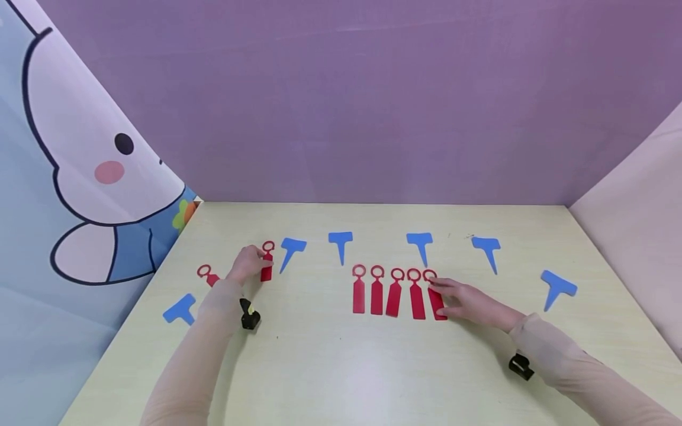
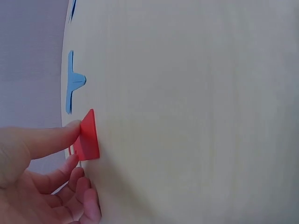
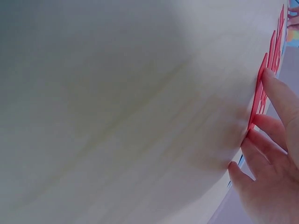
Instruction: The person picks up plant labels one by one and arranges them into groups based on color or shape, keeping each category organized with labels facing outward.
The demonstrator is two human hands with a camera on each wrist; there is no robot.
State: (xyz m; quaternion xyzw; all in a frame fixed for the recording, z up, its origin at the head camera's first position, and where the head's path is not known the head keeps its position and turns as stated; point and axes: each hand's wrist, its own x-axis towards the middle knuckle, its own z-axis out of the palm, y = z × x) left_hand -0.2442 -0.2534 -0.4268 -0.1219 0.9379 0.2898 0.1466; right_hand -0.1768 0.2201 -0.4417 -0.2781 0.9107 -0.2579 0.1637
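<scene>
My left hand (image 1: 248,263) pinches a red ring-topped tag (image 1: 267,273) between thumb and fingers at the table's left. In the left wrist view that tag (image 2: 88,140) stands tilted, its lower edge near the tabletop. Partly hidden by the left forearm is another red tag (image 1: 204,271). Right of centre, my right hand (image 1: 469,300) touches the last red tag (image 1: 437,305) of a row, fingers by its ring and thumb near its lower end. Several similar tags (image 1: 376,299) lie left of it, rings away from me. The right wrist view shows the fingertips (image 3: 267,73) against the red tag.
Blue T-shaped plant labels lie in a loose arc: one (image 1: 180,309) by the left forearm, several such as this blue label (image 1: 341,244) along the back, and another label (image 1: 558,289) at the right. A purple cloth wall (image 1: 383,118) rises behind the pale table (image 1: 341,367).
</scene>
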